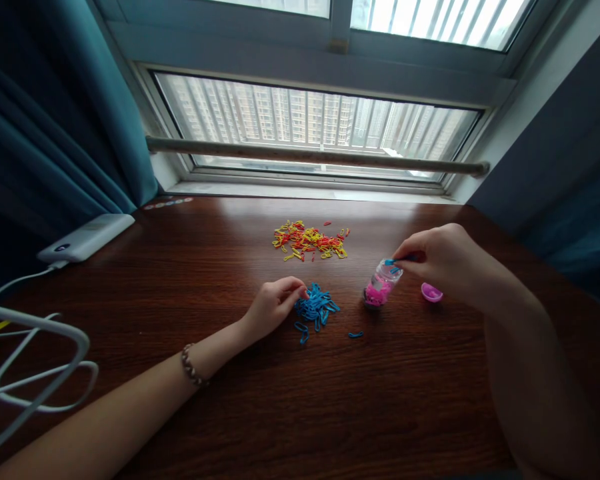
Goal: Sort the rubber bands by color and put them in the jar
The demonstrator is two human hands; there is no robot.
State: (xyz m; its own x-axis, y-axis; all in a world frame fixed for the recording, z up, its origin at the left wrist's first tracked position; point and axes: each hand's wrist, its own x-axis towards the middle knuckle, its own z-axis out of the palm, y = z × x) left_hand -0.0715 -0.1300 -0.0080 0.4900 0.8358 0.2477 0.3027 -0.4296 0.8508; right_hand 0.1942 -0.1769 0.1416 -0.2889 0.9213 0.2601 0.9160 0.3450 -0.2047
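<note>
Against the left edge of a pile of blue rubber bands (318,304), my left hand (274,305) has its thumb and forefinger closed on some of the bands. A few blue bands lie loose just in front of the pile. My right hand (437,257) pinches blue rubber bands (391,262) at the mouth of a small clear jar (383,275). Pink bands (377,292) fill the jar's lower part, and the jar leans a little. To the right of it lies a pink cap (431,292), hollow side up.
Yellow and red bands (310,240) lie scattered behind the blue pile on the brown wooden table (300,413). A white power bank (87,238) with a cable sits at the left, and thick white cables (45,327) loop nearby. A window rail (320,157) crosses the back.
</note>
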